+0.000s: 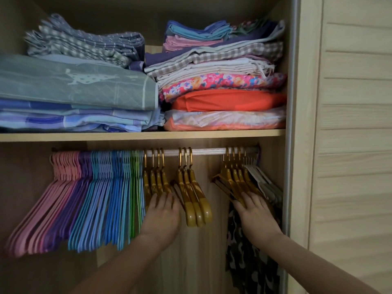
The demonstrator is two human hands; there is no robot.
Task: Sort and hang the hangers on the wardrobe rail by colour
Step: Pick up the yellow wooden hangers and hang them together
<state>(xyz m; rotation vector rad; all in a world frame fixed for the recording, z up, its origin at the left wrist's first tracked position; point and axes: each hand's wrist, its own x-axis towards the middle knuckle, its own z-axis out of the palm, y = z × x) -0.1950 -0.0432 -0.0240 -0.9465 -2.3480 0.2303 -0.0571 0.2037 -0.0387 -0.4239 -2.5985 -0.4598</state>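
- The pink hangers [63,166], purple hangers [84,166], blue hangers [110,166] and green hangers [135,166] are packed tightly on the rail [210,151] toward nine o'clock; a hard shove from the right could tangle the hooks or mix the colour bands.
- The left hand [162,217] is laid with straight, relaxed fingers against the first gold hangers [156,179], nothing being grasped; the middle gold hangers [195,200], at three o'clock of it, could be knocked swinging.
- The right hand [256,213] is pressed flat, ungripping, on the right gold hangers [233,179]; if slid carelessly, the pale hangers [265,183] at three o'clock could be dragged along, or the patterned garment [248,262] at six o'clock snagged.
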